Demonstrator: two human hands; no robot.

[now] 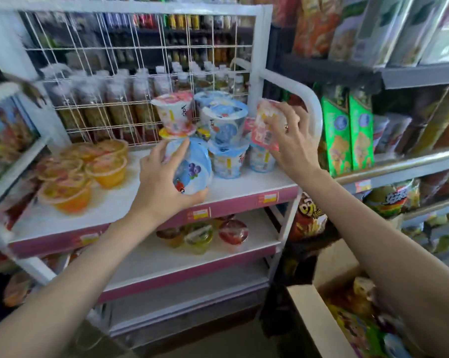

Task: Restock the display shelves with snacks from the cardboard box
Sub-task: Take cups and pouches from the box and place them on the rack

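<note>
My left hand (pixel 164 184) grips a blue-lidded jelly cup (pixel 192 166), tilted with its lid facing me, over the top white shelf (pixel 244 186). My right hand (pixel 293 140) holds a pink-lidded cup (pixel 266 125) at the right end of that shelf, beside stacked blue and pink cups (pixel 224 125). The cardboard box (pixel 313 321) with colourful snack packs stands open at the lower right.
Orange jelly cups (pixel 84 171) fill the shelf's left side. A wire grid (pixel 140 73) backs the shelf, with bottles behind it. A lower shelf (pixel 166 259) carries a few jelly cups (pixel 205 235). Snack bags (pixel 347 135) fill the grey rack on the right.
</note>
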